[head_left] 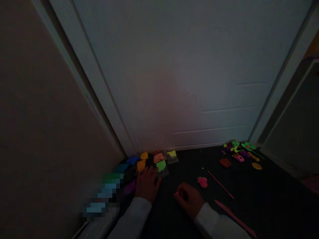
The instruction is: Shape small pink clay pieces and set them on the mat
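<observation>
My left hand (pixel 147 184) lies with its fingers stretched out at the near edge of a group of modelling clay packets. Its fingertips reach toward an orange packet (pixel 141 165) and a light green packet (pixel 161 165); a purple packet (pixel 130 187) lies beside its wrist. My right hand (pixel 189 199) is closed in a pinch above the dark surface. A small pink bit of clay (pixel 177 193) seems to show at its fingertips, though dim light blurs it. Just beyond sits a pink ruffled clay flower (pixel 202 182).
A thin pink tool (pixel 221 185) and a pink clay knife (pixel 234 217) lie right of my right hand. Farther off are a red clay disc (pixel 225 162), a yellow disc (pixel 256 166) and several small colourful clay figures (pixel 235 146). A white door panel (pixel 174 83) stands behind the dark surface.
</observation>
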The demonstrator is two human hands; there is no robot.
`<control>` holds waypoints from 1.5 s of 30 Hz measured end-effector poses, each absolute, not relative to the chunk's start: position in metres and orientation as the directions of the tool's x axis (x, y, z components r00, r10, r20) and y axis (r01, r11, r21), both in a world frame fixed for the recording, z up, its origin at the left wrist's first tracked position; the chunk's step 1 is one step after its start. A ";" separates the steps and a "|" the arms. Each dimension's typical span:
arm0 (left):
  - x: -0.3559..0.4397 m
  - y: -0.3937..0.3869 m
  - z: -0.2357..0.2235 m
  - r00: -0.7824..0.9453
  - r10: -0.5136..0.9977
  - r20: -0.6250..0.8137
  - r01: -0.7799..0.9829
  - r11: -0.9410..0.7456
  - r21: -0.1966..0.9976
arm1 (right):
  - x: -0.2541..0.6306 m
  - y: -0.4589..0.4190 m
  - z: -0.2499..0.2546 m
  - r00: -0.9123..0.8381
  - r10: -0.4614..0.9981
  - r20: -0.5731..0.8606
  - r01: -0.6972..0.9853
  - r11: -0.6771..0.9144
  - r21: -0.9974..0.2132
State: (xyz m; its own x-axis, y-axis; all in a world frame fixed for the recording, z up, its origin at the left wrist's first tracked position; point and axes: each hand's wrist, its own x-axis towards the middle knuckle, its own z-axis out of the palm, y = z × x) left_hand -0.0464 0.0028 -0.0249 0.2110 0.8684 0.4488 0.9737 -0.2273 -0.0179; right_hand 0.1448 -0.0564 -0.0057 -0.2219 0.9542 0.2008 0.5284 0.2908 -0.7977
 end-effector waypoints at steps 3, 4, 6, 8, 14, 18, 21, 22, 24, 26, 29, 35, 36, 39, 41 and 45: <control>-0.046 0.004 -0.024 0.213 0.865 0.455 0.976 -0.206 -0.065 | 0.142 -0.056 -0.006 -0.215 0.962 0.171 0.534 0.262 -0.804; -0.046 0.004 -0.022 0.217 0.863 0.456 0.976 -0.207 -0.073 | 0.141 -0.055 -0.006 -0.213 0.963 0.163 0.535 0.254 -0.805; -0.044 0.002 -0.019 0.228 0.859 0.459 0.973 -0.216 -0.080 | 0.141 -0.055 -0.005 -0.202 0.966 0.159 0.536 0.245 -0.808; -0.044 0.000 -0.017 0.244 0.855 0.458 0.969 -0.237 -0.073 | 0.141 -0.055 -0.004 -0.185 0.969 0.164 0.531 0.239 -0.813; -0.050 0.002 -0.017 0.259 0.851 0.457 0.956 -0.292 0.001 | 0.146 -0.054 0.003 -0.147 0.983 0.115 0.467 0.171 -0.868; -0.056 0.003 -0.018 0.259 0.843 0.471 0.954 -0.299 0.011 | 0.149 -0.053 0.008 -0.177 0.982 0.069 0.440 0.141 -0.887; -0.055 0.001 -0.016 0.275 0.826 0.492 0.948 -0.319 0.007 | 0.150 -0.053 0.009 -0.154 0.987 0.053 0.455 0.119 -0.882; -0.053 0.000 -0.016 0.287 0.818 0.498 0.943 -0.334 0.005 | 0.150 -0.052 0.008 -0.131 0.990 0.047 0.456 0.103 -0.884; -0.045 -0.005 -0.014 0.328 0.806 0.493 0.926 -0.378 0.002 | 0.149 -0.051 0.005 -0.087 0.995 0.039 0.440 0.073 -0.895; -0.036 -0.009 -0.013 0.393 0.797 0.458 0.896 -0.444 0.003 | 0.147 -0.050 0.002 -0.059 0.997 0.045 0.424 0.066 -0.903; -0.027 -0.011 -0.014 0.422 0.804 0.419 0.881 -0.472 0.017 | 0.146 -0.048 0.001 -0.056 0.996 0.063 0.417 0.081 -0.905; -0.030 -0.008 -0.019 0.335 0.852 0.402 0.918 -0.392 0.065 | 0.149 -0.048 0.006 -0.088 0.993 0.079 0.423 0.109 -0.899; -0.030 -0.008 -0.019 0.332 0.858 0.392 0.919 -0.389 0.071 | 0.149 -0.048 0.007 -0.094 0.993 0.076 0.427 0.109 -0.897; -0.027 -0.009 -0.017 0.329 0.871 0.366 0.920 -0.382 0.082 | 0.148 -0.048 0.006 -0.110 0.991 0.075 0.435 0.116 -0.893; -0.024 -0.010 -0.013 0.301 0.873 0.384 0.930 -0.358 0.086 | 0.148 -0.048 0.004 -0.108 0.991 0.082 0.437 0.122 -0.891; -0.019 -0.011 -0.004 0.102 0.846 0.523 0.973 -0.194 0.125 | 0.148 -0.046 0.001 -0.096 0.990 0.106 0.445 0.138 -0.885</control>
